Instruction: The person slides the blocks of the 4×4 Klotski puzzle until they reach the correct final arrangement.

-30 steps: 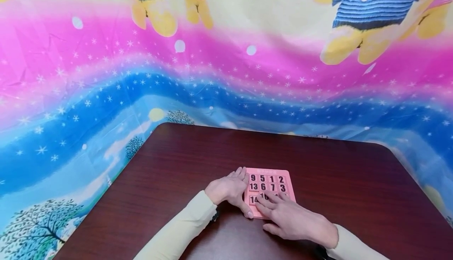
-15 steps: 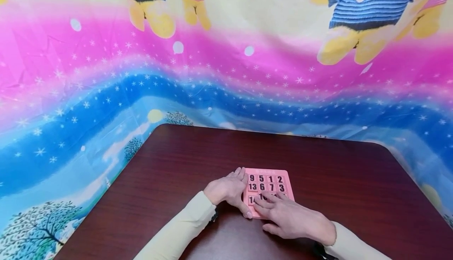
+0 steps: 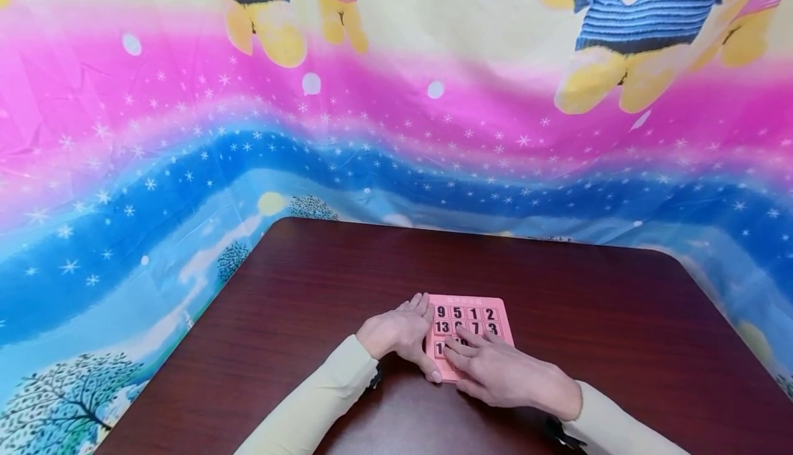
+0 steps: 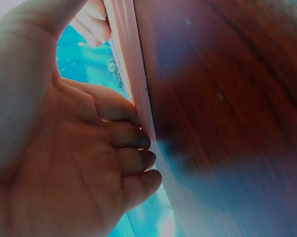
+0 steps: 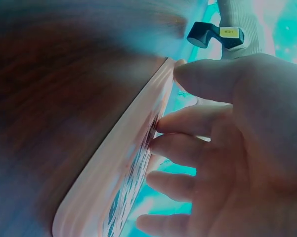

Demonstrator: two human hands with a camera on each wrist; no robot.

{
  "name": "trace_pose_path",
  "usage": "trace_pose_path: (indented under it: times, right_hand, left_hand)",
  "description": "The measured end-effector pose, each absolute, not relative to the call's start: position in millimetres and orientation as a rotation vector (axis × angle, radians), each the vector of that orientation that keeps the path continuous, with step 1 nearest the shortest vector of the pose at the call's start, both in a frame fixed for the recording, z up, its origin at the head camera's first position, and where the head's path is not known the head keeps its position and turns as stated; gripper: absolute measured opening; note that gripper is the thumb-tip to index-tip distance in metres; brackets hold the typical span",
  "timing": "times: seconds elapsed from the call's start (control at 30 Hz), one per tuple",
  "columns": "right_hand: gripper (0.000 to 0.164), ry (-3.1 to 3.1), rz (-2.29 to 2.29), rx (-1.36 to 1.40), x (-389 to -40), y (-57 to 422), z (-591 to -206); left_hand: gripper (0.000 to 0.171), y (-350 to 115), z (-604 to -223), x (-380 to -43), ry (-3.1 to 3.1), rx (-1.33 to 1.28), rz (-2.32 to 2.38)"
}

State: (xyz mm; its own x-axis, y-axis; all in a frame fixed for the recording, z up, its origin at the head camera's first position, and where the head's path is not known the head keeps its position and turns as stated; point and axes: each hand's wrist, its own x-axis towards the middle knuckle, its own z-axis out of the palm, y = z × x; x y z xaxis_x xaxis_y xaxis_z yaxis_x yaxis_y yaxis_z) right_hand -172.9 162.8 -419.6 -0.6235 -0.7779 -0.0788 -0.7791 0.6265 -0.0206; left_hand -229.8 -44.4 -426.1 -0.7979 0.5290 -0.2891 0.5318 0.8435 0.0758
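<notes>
A pink sliding number puzzle (image 3: 504, 314) lies flat on the dark wooden table, black numerals on its tiles. My left hand (image 3: 399, 334) rests against its left side, fingers stretched along the edge and thumb near the lower left corner. In the left wrist view the fingertips (image 4: 150, 159) meet the board's side wall (image 4: 130, 59). My right hand (image 3: 514, 376) lies over the lower right part, covering several tiles. The right wrist view shows two fingertips (image 5: 160, 124) touching the numbered face, with the other fingers spread. Rows with 9, 5, 1, 2 and 13, 7, 3 show above.
The brown tabletop (image 3: 334, 269) surrounds the puzzle, its rounded far corners near a printed cloth backdrop (image 3: 372, 118) with bears and snowflakes. A black wrist device (image 5: 215, 35) sits on the other pale sleeve (image 5: 242, 19) in the right wrist view.
My right hand has shifted slightly up the board, its fingertips now reaching over the 6 tile. My left hand stays in place against the edge.
</notes>
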Motion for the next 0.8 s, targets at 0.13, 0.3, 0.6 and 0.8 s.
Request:
trace_pose_path:
  times: [0.13, 0.3, 0.6, 0.8]
  right_hand:
    - [0.053, 2.737, 0.045, -1.377, -173, 163, -419]
    - [0.053, 2.715, 0.086, -1.435, -169, 165, -418]
    - [0.054, 2.685, 0.049, -1.363, -162, 163, -416]
    - [0.053, 2.727, -0.089, -1.258, -180, 168, -402]
  left_hand:
    - [0.130, -45, -426, -230, 2.723, 0.798, -0.007]
    - [0.130, -44, -427, -231, 2.726, 0.801, -0.016]
    - [0.130, -44, -428, -230, 2.733, 0.800, -0.021]
    - [0.131, -44, -427, -232, 2.716, 0.782, -0.004]
